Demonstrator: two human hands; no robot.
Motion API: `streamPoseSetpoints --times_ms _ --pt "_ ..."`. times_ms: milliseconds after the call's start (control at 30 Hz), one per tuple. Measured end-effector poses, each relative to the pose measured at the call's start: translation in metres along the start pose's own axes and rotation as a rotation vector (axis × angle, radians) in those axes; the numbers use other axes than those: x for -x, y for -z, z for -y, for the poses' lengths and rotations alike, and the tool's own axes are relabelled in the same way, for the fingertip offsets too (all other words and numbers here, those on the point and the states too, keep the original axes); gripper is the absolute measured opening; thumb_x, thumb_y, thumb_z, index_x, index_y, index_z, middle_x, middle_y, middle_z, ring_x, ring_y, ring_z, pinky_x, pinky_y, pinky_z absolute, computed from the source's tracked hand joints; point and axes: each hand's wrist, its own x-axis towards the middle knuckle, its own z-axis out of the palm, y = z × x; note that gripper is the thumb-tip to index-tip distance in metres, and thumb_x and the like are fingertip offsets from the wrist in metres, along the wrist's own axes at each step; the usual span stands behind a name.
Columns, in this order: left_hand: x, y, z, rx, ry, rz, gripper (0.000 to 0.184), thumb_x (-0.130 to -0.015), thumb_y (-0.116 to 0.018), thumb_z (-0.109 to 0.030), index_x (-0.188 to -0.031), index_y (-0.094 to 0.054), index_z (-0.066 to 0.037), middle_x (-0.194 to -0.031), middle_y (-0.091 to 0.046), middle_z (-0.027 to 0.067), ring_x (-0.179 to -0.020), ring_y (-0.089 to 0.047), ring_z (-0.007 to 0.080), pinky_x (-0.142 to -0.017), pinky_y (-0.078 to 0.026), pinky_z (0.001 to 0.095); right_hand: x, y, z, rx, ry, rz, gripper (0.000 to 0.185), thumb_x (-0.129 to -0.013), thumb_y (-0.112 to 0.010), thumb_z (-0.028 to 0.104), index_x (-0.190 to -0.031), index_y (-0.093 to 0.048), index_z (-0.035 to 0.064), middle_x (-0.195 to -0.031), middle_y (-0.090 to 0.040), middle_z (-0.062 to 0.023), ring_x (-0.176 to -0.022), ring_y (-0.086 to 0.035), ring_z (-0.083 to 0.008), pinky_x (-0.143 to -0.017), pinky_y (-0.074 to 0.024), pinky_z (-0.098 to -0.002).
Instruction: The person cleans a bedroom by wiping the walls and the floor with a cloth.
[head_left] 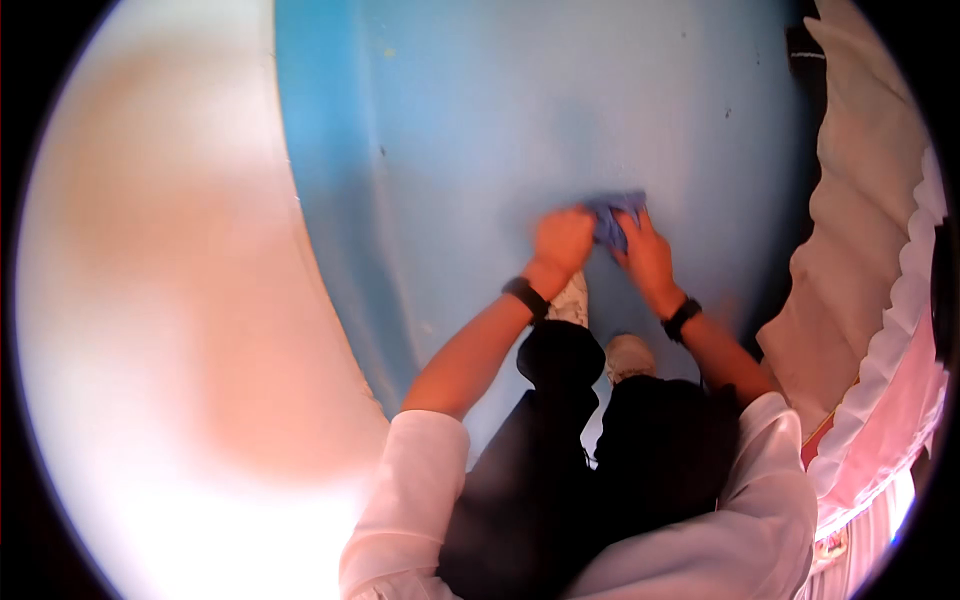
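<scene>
A crumpled purple-blue cloth (610,228) is held low over the light blue floor, between my two hands. My left hand (562,242) is closed in a fist at the cloth's left edge. On the other side, the fingers of my right hand (648,258) are bent around its right part. Each wrist wears a black band. Folds hide some of the fingertips, and I cannot tell whether the cloth touches the floor.
My light-coloured shoes (630,357) and dark-trousered knees are just below the hands. A pale wall or panel (180,250) rises on the left. Hanging beige fabric (860,190) and a pink, white-edged cloth (885,420) line the right. Small dark specks dot the blue floor (560,80).
</scene>
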Motion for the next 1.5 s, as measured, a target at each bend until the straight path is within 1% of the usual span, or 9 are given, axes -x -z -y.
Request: streamPoseSetpoints --times_ms 100,267,700,800,833,1033,1167,1433,1500 --pt "0.011 0.000 -0.017 -0.054 -0.108 0.255 0.011 -0.073 -0.070 -0.016 -0.080 -0.070 -0.007 -0.083 -0.068 0.0137 -0.075 -0.067 0.0337 -0.064 -0.055 0.0447 0.042 -0.004 -0.015 0.049 -0.060 0.036 0.051 -0.074 -0.072 0.011 -0.120 -0.051 0.0154 -0.125 -0.051 -0.0202 -0.081 -0.062 -0.0417 -0.066 -0.0538 -0.0488" --pt "0.056 0.067 -0.056 0.037 -0.415 0.213 0.013 -0.076 -0.068 -0.017 -0.078 -0.066 -0.004 -0.082 -0.065 0.0138 -0.078 -0.065 0.0329 -0.069 -0.053 0.0431 0.089 0.071 0.022 -0.088 -0.141 0.192 0.054 -0.071 -0.076 0.015 -0.119 -0.052 0.0150 -0.117 -0.054 -0.0202 -0.082 -0.062 -0.0427 -0.070 -0.0537 -0.0487" --pt "0.247 0.387 -0.202 0.652 -0.047 -0.145 0.032 -0.083 -0.065 -0.016 -0.111 -0.059 -0.001 -0.102 -0.062 0.0184 -0.093 -0.061 0.0379 -0.079 -0.050 0.0426 0.161 0.371 0.284 -0.110 -0.103 -0.080 0.049 -0.071 -0.076 0.014 -0.114 -0.053 0.0136 -0.115 -0.052 -0.0218 -0.083 -0.061 -0.0448 -0.069 -0.0526 -0.0499" --pt "0.298 0.493 -0.251 0.648 0.064 -0.016 0.059 -0.078 -0.073 -0.035 -0.122 -0.053 -0.001 -0.115 -0.060 0.0191 -0.104 -0.060 0.0364 -0.087 -0.049 0.0408 0.195 0.452 0.355 -0.091 -0.096 -0.108 0.048 -0.071 -0.075 0.014 -0.113 -0.053 0.0131 -0.121 -0.051 -0.0196 -0.088 -0.061 -0.0442 -0.071 -0.0526 -0.0489" --pt "0.310 0.502 -0.256 0.686 -0.053 -0.084 0.063 -0.078 -0.074 -0.038 -0.123 -0.052 -0.001 -0.113 -0.060 0.0208 -0.104 -0.060 0.0364 -0.087 -0.049 0.0403 0.207 0.482 0.381 -0.104 -0.080 -0.124 0.048 -0.071 -0.075 0.014 -0.114 -0.053 0.0132 -0.123 -0.050 -0.0188 -0.089 -0.061 -0.0438 -0.072 -0.0527 -0.0485" --pt "0.364 0.639 -0.306 1.050 -0.044 -0.151 0.062 -0.078 -0.078 -0.041 -0.118 -0.054 0.001 -0.098 -0.064 0.0131 -0.089 -0.063 0.0193 -0.078 -0.050 0.0318 0.249 0.626 0.517 -0.134 0.167 -0.278 0.045 -0.073 -0.074 0.017 -0.112 -0.053 0.0093 -0.122 -0.052 -0.0175 -0.092 -0.061 -0.0424 -0.074 -0.0535 -0.0446" --pt "0.405 0.719 -0.342 0.993 0.014 -0.360 0.049 -0.077 -0.079 -0.034 -0.107 -0.058 -0.001 -0.091 -0.064 0.0108 -0.082 -0.061 0.0167 -0.073 -0.050 0.0315 0.263 0.682 0.568 -0.162 0.181 -0.259 0.044 -0.072 -0.074 0.014 -0.112 -0.054 0.0081 -0.116 -0.056 -0.0205 -0.095 -0.060 -0.0427 -0.078 -0.0521 -0.0442" --pt "0.430 0.789 -0.364 1.118 -0.120 -0.256 0.041 -0.074 -0.082 -0.025 -0.097 -0.056 -0.004 -0.089 -0.057 0.0055 -0.084 -0.053 0.0124 -0.074 -0.046 0.0287 0.285 0.727 0.599 -0.168 0.291 -0.310 0.064 -0.069 -0.077 0.021 -0.126 -0.050 0.0106 -0.113 -0.057 -0.0215 -0.089 -0.062 -0.0420 -0.072 -0.0537 -0.0445" --pt "0.423 0.799 -0.372 1.116 -0.171 -0.279 0.040 -0.074 -0.082 -0.025 -0.097 -0.056 -0.004 -0.089 -0.057 0.0048 -0.085 -0.052 0.0121 -0.075 -0.046 0.0281 0.281 0.744 0.599 -0.207 0.268 -0.276 0.068 -0.067 -0.079 0.019 -0.127 -0.048 0.0082 -0.114 -0.056 -0.0230 -0.097 -0.059 -0.0440 -0.080 -0.0516 -0.0455"
